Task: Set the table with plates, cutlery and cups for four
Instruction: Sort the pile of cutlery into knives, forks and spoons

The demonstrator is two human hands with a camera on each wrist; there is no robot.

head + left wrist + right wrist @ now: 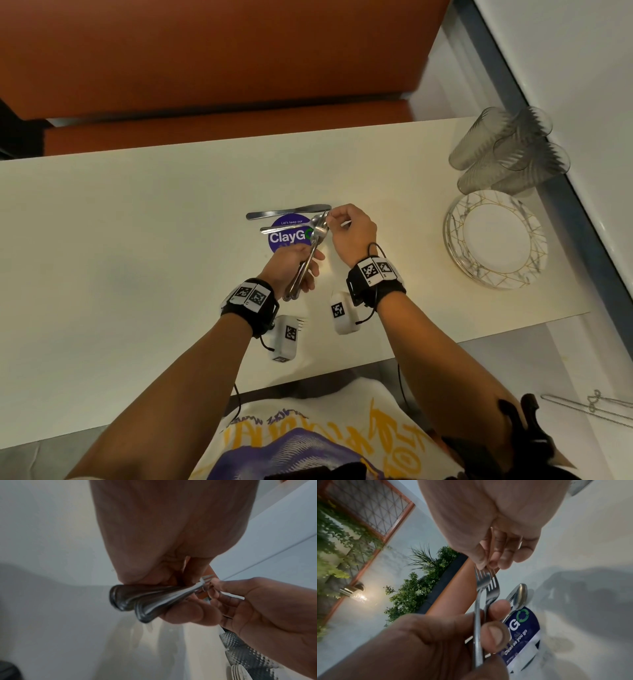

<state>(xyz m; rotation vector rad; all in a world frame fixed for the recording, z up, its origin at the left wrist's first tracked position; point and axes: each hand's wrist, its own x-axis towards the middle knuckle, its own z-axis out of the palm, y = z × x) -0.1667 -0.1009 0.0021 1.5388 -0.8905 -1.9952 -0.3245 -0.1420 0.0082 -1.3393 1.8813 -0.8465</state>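
Sorting cutlery: we judge the task barely begun.
Head: our left hand (294,265) grips a fork bundle (310,260); right hand (349,233) pinches one tine end. Knife (287,211) and spoon (291,226) lie on the table (137,222); plates (495,240) stacked at 3 o'clock, cups (507,150) at 2, unplaced.
Left wrist: handles (137,600) clamped in our grip.
Right wrist: forks (488,588) held by both hands.

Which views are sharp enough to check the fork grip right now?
Head view: sharp, evenly lit, edges bent by the wide lens. Right wrist view: forks fairly crisp, right hand and left hand blurred. Left wrist view: dim and soft, handles blurred.
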